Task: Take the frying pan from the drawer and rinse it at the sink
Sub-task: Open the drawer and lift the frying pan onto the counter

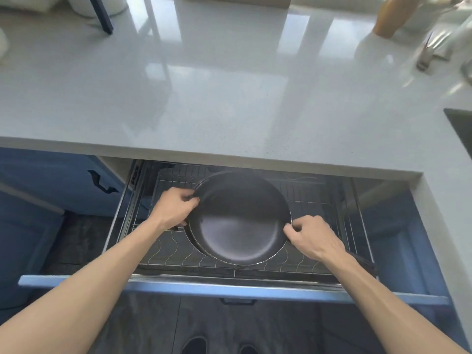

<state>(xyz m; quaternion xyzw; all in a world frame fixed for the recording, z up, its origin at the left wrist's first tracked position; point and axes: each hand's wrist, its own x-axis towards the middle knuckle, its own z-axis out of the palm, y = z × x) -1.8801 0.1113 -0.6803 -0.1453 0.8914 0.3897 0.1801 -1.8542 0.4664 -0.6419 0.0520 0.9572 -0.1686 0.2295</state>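
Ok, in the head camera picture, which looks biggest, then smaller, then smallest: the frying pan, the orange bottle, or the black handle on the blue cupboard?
1. frying pan, by far the largest
2. orange bottle, though it stands farther away and is cut off at the top
3. black cupboard handle, smallest

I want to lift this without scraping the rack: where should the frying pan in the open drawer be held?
By the rim, on opposite sides, from above. The frying pan lies tilted in the wire rack, its rim exposed all round. The left hand and right hand already pinch its left and right edges. A dark handle seems to run under the right wrist, mostly hidden.
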